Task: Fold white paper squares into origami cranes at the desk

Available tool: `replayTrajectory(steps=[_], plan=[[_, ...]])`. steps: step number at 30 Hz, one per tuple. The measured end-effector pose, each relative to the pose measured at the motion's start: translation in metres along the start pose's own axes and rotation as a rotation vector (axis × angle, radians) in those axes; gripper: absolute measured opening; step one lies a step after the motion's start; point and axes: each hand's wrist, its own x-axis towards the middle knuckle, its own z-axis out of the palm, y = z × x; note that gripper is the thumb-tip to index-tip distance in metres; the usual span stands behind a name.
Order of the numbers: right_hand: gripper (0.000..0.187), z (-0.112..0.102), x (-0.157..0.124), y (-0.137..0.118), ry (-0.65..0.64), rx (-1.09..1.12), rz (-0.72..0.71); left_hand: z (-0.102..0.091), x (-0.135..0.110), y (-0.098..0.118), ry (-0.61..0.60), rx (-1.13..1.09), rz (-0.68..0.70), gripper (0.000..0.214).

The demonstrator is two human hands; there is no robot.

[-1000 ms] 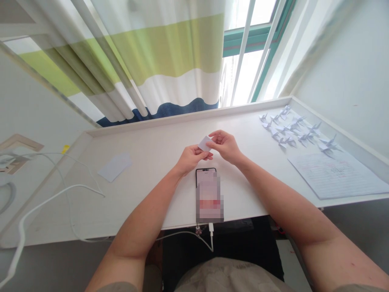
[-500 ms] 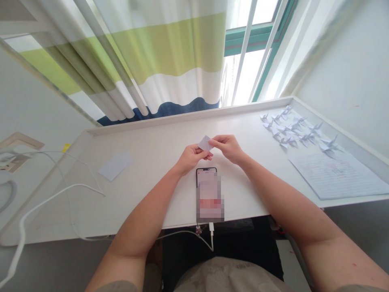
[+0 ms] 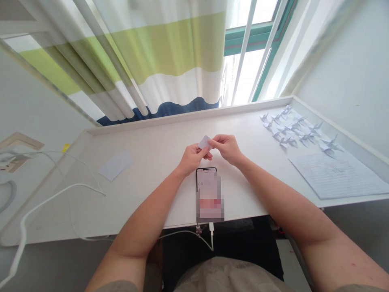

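Between my two hands, above the middle of the white desk [image 3: 158, 162], is a small folded piece of white paper [image 3: 204, 141] with one corner pointing up. My left hand [image 3: 192, 157] is closed on its lower left part, the thumb lying across the front. The fingers of my right hand [image 3: 225, 147] pinch its right edge. How many layers the paper has, I cannot tell. Just below my hands a phone [image 3: 207, 178] lies face up, its screen lit and partly blurred out.
Several folded paper cranes [image 3: 299, 129] stand at the back right. In front of them lie written sheets [image 3: 337, 174]. A blank paper sheet [image 3: 116, 165] lies at the left, near a white cable [image 3: 60, 189]. A charging plug [image 3: 212, 228] joins the phone at the front edge.
Both hands stay at almost the same spot, still holding the paper. My left thumb has shifted slightly up over it. The phone's screen shows slightly different content.
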Motion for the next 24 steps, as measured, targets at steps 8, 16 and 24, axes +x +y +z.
replayTrajectory(steps=[8,16,24], plan=[[0.047,-0.002,0.002,0.002,-0.021,-0.038,-0.043,0.002,0.001,-0.004,0.034,-0.066,-0.024,0.045],[0.021,-0.008,0.001,0.002,-0.069,-0.225,-0.231,-0.004,0.004,-0.008,-0.045,-0.1,-0.041,0.04],[0.024,-0.013,0.007,0.006,-0.093,-0.177,-0.138,-0.007,0.005,-0.01,-0.088,-0.158,-0.074,0.048]])
